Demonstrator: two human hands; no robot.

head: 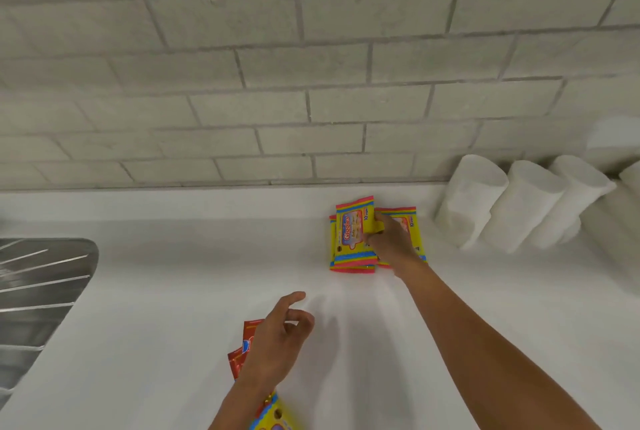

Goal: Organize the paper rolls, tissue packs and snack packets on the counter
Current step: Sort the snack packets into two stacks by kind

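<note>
Your white counter (180,291) runs back to the brick wall (277,100), with bare surface between your 2 hands and the steel sink drainer (38,291) at its left edge. Paper rolls (512,204) lean in a row against the wall at right. Your right hand (389,240) pinches the top yellow tissue pack (351,232) over others lying flat near the wall. Your left hand (277,339) hovers loosely curled, holding nothing, just above red snack packets (242,350); another yellow pack (273,419) lies under your wrist.
</note>
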